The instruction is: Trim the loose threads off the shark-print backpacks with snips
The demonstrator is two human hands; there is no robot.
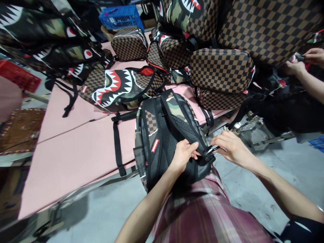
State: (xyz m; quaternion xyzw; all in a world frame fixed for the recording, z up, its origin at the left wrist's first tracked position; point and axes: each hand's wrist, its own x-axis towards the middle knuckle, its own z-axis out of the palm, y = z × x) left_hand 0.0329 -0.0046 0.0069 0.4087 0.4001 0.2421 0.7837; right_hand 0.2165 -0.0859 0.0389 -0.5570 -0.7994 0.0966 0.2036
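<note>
A backpack (pixel 164 145) with black padding, camouflage and brown check panels leans at the pink table's front edge, against my lap, its back panel and straps facing up. My left hand (pixel 184 153) is closed on the lower end of its right-side shoulder strap (pixel 186 125), thumb on top. My right hand (pixel 230 146) pinches small thread snips (pixel 212 149), dark and silvery, with the tips at the strap's buckle end. The exact contact there is too small to tell. A loose black strap (pixel 118 145) hangs from the backpack's left side over the table edge.
On the pink table (pixel 76 145) lie a shark-mouth backpack (pixel 118 87) and several checked bags (pixel 222 69). More bags are piled at the left (pixel 50 44). A blue crate (pixel 121 17) stands behind. Another person's hands (pixel 296 67) work at the right.
</note>
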